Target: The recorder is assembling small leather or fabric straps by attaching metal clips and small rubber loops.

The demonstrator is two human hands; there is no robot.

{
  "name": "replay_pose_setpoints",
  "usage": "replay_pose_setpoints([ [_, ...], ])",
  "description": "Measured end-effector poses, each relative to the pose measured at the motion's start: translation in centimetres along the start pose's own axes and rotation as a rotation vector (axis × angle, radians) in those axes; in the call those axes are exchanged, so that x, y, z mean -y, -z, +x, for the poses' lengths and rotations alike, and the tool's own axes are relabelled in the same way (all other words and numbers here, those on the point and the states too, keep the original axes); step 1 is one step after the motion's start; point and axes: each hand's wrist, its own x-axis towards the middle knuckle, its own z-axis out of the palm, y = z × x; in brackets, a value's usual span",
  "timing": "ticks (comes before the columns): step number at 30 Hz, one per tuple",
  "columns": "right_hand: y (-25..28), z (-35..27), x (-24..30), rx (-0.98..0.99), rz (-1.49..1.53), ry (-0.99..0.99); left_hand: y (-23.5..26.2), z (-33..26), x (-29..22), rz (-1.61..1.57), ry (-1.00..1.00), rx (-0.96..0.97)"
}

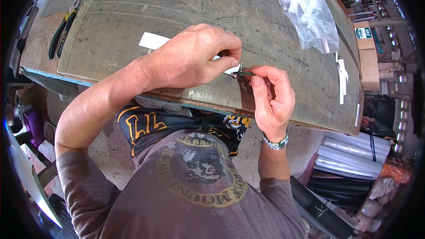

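Observation:
Near the front edge of the worktable, my left hand (195, 55) is closed in a pinch on a flat white strip (152, 40). One end of the strip sticks out to the left behind my wrist, and the other shows under my fingertips. At that right end sits a small shiny piece, too small to make out. My right hand (274, 95) pinches a thin dark sliver-like piece (244, 73) between thumb and finger. Its tip meets the strip's right end. Beaded bands circle my right wrist.
Pliers (64, 31) with black and yellow handles lie at the left of the scuffed worktable (124, 24). A clear plastic bag (305, 13) of white pieces lies at the far right, near loose white strips (342, 82). Wrapped rolls (349, 155) stand below on the right.

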Motion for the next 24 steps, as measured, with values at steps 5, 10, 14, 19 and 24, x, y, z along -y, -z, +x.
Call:
replay_pose_setpoints([
  [5, -0.2, 0.2, 0.1, -0.003, -0.011, 0.014, 0.1, -0.1, 0.2, 0.006, -0.011, -0.008],
  [10, 0.0, -0.3, -0.2, -0.038, 0.12, -0.045, 0.5, 0.1, -0.4, -0.011, 0.039, 0.017],
  [14, 1.8, -0.1, 0.1, -0.205, 0.257, -0.089, 1.9, 0.2, -0.9, -0.155, 0.189, -0.019],
  [19, 6.2, -0.2, -2.0, -0.381, 0.171, -0.119, 8.1, 1.9, -0.4, 0.174, 0.085, -0.286],
  [24, 8.2, -1.0, -4.0, -0.484, 0.235, -0.18, 10.4, 3.9, 4.5, 0.655, 0.106, -0.339],
])
